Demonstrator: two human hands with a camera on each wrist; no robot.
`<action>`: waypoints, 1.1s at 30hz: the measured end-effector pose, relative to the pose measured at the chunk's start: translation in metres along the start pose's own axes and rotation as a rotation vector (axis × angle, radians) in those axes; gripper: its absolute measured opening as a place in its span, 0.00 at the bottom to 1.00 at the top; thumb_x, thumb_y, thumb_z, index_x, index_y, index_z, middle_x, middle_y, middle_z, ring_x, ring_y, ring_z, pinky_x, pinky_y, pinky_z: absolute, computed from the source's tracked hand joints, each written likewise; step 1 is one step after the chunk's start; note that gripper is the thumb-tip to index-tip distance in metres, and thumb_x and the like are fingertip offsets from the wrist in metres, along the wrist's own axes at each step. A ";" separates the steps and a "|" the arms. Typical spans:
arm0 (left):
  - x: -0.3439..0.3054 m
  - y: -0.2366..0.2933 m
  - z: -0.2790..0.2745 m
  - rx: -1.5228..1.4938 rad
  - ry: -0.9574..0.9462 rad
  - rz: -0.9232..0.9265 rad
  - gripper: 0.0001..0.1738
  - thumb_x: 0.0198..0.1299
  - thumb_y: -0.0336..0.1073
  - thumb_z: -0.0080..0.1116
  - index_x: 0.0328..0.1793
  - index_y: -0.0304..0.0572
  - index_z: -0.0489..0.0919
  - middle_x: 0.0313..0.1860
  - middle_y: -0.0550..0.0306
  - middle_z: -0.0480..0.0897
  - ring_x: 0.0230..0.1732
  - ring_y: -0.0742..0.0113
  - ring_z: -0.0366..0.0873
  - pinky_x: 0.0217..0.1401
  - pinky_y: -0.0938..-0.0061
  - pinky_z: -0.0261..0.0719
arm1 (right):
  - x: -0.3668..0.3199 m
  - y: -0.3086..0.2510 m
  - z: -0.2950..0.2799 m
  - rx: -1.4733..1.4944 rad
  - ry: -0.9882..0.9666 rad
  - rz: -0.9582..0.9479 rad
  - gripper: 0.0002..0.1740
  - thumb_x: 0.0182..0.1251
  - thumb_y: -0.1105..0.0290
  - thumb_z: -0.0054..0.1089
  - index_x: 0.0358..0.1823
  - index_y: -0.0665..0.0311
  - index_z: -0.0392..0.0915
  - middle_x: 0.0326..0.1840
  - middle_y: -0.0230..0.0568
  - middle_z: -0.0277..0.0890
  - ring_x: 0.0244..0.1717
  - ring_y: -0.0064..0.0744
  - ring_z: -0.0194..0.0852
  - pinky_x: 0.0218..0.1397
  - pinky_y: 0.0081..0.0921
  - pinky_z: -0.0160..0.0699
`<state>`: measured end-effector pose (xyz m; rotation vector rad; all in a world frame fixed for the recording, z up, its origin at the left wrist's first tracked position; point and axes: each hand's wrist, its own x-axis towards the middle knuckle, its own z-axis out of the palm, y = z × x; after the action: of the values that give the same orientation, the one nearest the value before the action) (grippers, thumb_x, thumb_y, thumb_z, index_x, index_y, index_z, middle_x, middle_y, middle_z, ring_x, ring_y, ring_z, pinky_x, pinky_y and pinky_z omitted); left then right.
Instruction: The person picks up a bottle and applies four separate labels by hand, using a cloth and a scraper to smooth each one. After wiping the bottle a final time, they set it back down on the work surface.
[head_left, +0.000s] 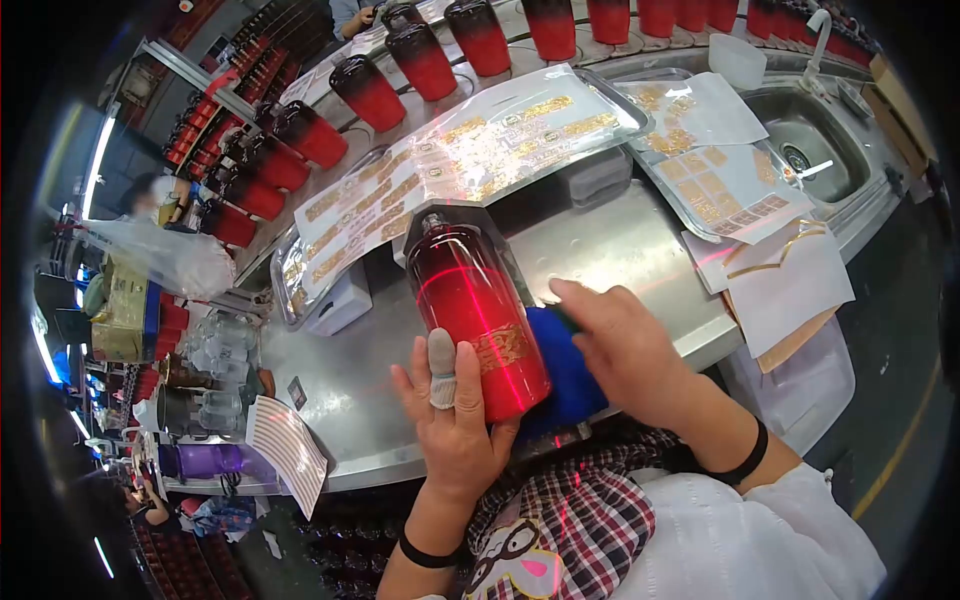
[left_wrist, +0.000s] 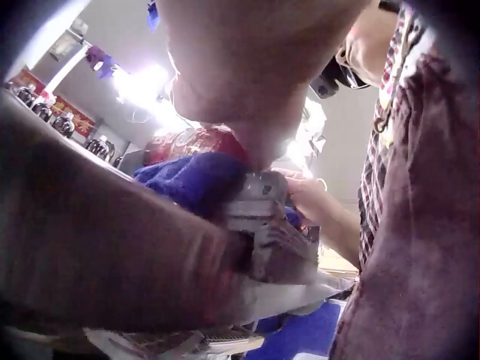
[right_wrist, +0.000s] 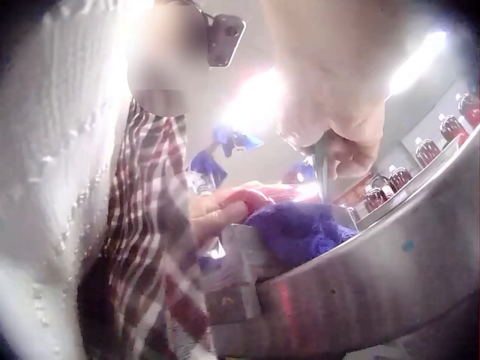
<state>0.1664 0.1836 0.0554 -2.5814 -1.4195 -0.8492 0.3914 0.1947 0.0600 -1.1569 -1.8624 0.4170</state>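
A glossy bottle (head_left: pixel 465 300), black at the neck and red below, lies tilted on a rest with a gold decal (head_left: pixel 500 347) near its base. Red light lines cross it. My left hand (head_left: pixel 455 430) lies against its lower left side, fingers straight, one wearing a grey finger cot (head_left: pixel 441 370). To the right of the bottle, my right hand (head_left: pixel 635 350) has curled fingers and pinches a thin, flat green piece (right_wrist: pixel 322 166); its exact kind I cannot tell. A blue cloth (head_left: pixel 565 370) bunches beneath the bottle's right side, below the right hand.
Behind the bottle, a tray holds sheets of gold decals (head_left: pixel 480 150). More decals lie on a second tray (head_left: pixel 715 190) at right, before a sink (head_left: pixel 820 130). Red-black bottles (head_left: pixel 420 60) line the curved rear conveyor. A striped paper sheet (head_left: pixel 287 450) hangs over the metal table's (head_left: pixel 370 430) front left edge.
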 end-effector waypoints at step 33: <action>-0.009 -0.009 0.011 -0.229 0.076 -0.004 0.45 0.61 0.48 0.66 0.77 0.31 0.60 0.75 0.27 0.60 0.76 0.30 0.57 0.78 0.38 0.44 | 0.025 -0.008 -0.013 0.355 -0.125 0.080 0.13 0.61 0.70 0.67 0.44 0.66 0.78 0.36 0.44 0.77 0.36 0.45 0.79 0.40 0.34 0.77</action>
<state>0.1604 0.1855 0.0403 -2.6726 -1.3819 -1.1604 0.3932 0.2097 0.0857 -0.9821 -1.7601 0.8448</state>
